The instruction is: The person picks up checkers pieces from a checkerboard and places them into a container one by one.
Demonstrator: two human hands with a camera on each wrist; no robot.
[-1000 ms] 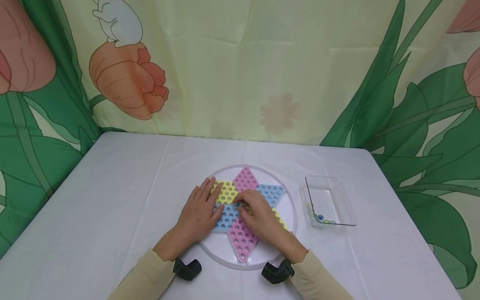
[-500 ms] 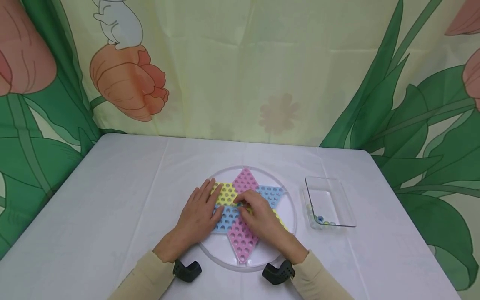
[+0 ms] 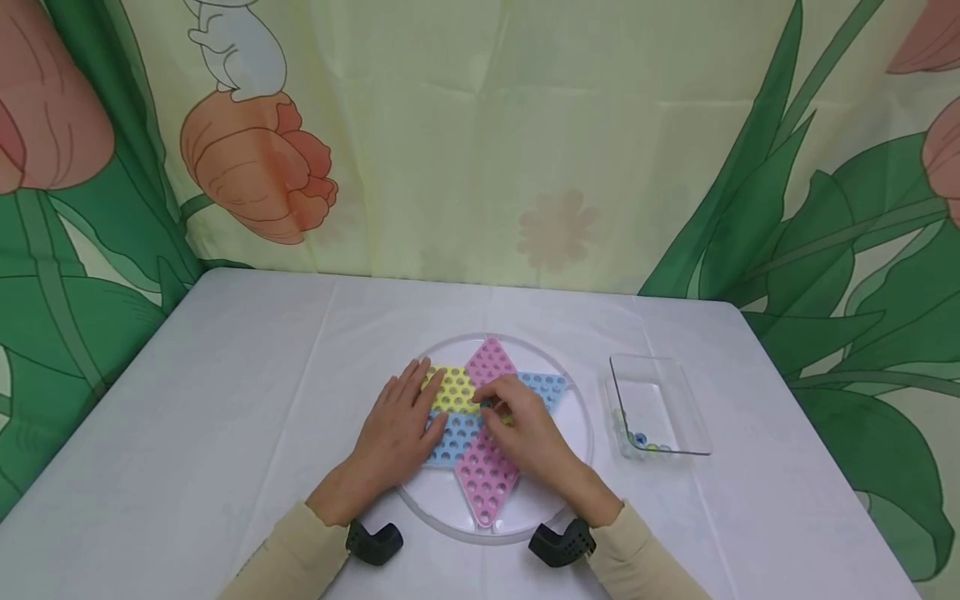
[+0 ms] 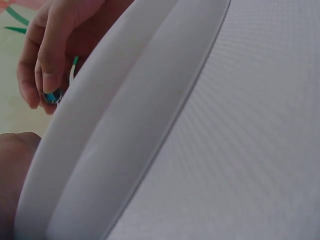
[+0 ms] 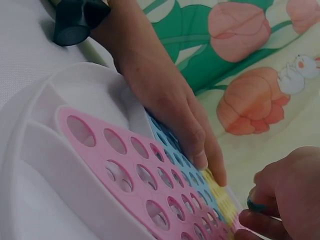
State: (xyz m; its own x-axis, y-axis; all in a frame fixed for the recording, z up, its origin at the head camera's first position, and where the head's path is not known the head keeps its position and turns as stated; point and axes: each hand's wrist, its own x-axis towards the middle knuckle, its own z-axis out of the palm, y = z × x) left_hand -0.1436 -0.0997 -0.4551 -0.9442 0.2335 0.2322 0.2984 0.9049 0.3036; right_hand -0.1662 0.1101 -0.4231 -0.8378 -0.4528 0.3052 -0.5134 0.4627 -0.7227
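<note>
A round white Chinese checkers board (image 3: pixel 486 487) with a pink, yellow and blue star of holes lies on the table. My left hand (image 3: pixel 400 425) rests on its left side, fingers extended over the yellow and blue sections. Over the middle of the board, my right hand (image 3: pixel 528 429) pinches a clear glass marble (image 4: pixel 52 96) with a teal swirl between thumb and fingers. In the left wrist view the marble shows at the fingertips, above the board's rim. The right wrist view shows only a teal sliver of it. Holes under both hands are hidden.
Right of the board stands a clear plastic box (image 3: pixel 652 400) with several marbles (image 3: pixel 640 438) gathered in its near left corner. White cloth (image 3: pixel 255 400) covers the table. A patterned curtain (image 3: pixel 450 150) hangs behind the far edge.
My right hand has shifted slightly right, still pinching the marble. My left hand has stayed in place on the board.
</note>
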